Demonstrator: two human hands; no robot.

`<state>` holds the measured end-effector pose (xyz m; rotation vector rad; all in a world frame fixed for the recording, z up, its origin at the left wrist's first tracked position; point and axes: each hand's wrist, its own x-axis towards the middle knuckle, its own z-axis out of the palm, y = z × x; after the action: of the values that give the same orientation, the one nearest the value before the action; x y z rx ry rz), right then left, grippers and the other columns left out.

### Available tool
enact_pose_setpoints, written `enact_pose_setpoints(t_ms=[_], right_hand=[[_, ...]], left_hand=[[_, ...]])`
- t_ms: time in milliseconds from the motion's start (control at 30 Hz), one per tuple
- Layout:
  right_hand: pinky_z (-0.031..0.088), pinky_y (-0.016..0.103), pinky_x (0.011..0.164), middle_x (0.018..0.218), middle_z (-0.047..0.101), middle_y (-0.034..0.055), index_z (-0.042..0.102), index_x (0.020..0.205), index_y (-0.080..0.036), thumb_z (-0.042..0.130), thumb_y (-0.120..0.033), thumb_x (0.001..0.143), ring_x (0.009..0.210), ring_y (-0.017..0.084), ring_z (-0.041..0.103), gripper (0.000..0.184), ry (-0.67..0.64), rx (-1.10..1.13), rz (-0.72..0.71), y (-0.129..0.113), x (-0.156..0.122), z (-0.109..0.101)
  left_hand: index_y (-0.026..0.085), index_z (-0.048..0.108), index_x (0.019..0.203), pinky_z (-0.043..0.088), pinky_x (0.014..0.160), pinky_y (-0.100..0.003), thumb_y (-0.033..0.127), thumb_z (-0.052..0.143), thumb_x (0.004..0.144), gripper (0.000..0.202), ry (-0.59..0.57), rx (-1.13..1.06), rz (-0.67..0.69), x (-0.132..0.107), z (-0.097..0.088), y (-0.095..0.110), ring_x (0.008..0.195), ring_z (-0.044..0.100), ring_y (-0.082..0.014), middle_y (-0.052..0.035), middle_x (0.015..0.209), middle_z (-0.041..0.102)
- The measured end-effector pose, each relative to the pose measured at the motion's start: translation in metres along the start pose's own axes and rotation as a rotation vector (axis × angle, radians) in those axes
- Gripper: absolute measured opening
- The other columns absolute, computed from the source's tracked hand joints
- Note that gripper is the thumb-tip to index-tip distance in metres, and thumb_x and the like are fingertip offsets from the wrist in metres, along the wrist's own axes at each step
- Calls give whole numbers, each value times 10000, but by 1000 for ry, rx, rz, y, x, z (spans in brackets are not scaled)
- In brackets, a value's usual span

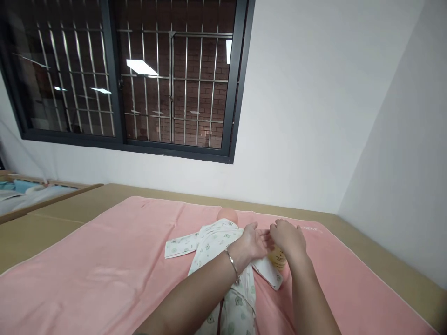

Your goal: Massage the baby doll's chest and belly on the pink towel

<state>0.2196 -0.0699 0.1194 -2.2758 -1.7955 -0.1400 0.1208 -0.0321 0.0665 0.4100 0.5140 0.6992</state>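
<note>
A baby doll (pixel 226 216) in a white printed romper (pixel 213 242) lies on its back on a pink towel (pixel 104 270). My left hand (pixel 253 243), a bracelet on its wrist, hovers palm-up over the doll's chest with fingers stretched out. My right hand (pixel 288 239) is curled over a small yellowish bottle (pixel 277 257) beside the doll's right-hand sleeve; the bottle's top is hidden under the hand. The fingertips of both hands almost meet above the bottle.
The towel covers a tan table (pixel 70 204) set against a white wall under a barred dark window (pixel 139 74). A wooden cot (pixel 31 193) with bedding stands at far left. A second white wall closes in on the right.
</note>
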Motion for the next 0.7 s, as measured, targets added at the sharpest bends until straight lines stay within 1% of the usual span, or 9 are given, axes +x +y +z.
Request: enact_pose_setpoints(t_ms=[67,133,267,367,433,500,567,633,700], right_hand=[[306,516,1039,1169,655,193,657,1086,-105,309,-184,894,1156,283,573,405,-20,20,19,2,4,2],[304,543,1047,1281,592,210,622,1176,-90,307,-207,905,1236,306,516,432,-41,27,21,2,5,2],[258,570,1097,1503,375,181,463,1405,-101,358,-323,933,1417,360,265,532,-12,25,-86,-14,-14,-5],[261,528,1130,1525,359,116,424,1447,-169,346,-367,954,1439,313,237,537,95,117,-337,-40,-47,-10],[273,500,1144,1551,316,67,334,1496,-224,298,-400,979,1440,269,251,548,167,233,-525,-60,-71,-10],[236,543,1158,1561,293,64,239,1529,-231,274,-408,992,1449,273,222,566,324,318,-623,-79,-94,-7],[212,591,1153,1579,236,91,148,1547,-205,287,-401,996,1459,303,166,601,482,369,-719,-95,-112,0],[205,629,1139,1584,208,122,109,1551,-176,310,-444,987,1455,345,151,656,575,365,-898,-108,-123,10],[228,638,1126,1567,247,148,111,1548,-152,346,-501,964,1442,371,185,720,616,342,-1086,-116,-127,21]], left_hand=[[24,522,1230,515,791,-396,456,251,954,579,-1,56,-94,-19,-8,-1,993,646,-291,-250,1165,611],[5,494,1272,507,818,-389,455,284,941,597,2,90,-129,-43,-18,1,1085,617,-309,-275,1252,561],[-18,438,1327,496,892,-377,416,315,933,599,-16,27,-64,-93,-27,14,1162,586,-298,-264,1313,526],[9,477,1297,487,937,-363,411,329,939,559,-40,-25,28,-134,-19,25,1129,611,-268,-225,1244,588],[25,510,1265,471,977,-350,401,320,951,525,-92,-53,112,-164,-8,30,1114,620,-245,-206,1196,621],[57,507,1279,443,1026,-362,405,298,964,514,-177,-70,277,-196,1,35,1140,608,-240,-185,1207,625],[84,473,1328,393,1080,-390,431,318,969,523,-235,-75,363,-221,4,39,1207,569,-251,-174,1271,596],[97,451,1357,352,1115,-394,468,333,963,553,-218,-87,408,-235,1,41,1264,526,-255,-167,1328,566],[93,449,1367,327,1130,-386,511,351,946,600,-184,-95,403,-235,-4,39,1303,489,-261,-170,1362,544]])
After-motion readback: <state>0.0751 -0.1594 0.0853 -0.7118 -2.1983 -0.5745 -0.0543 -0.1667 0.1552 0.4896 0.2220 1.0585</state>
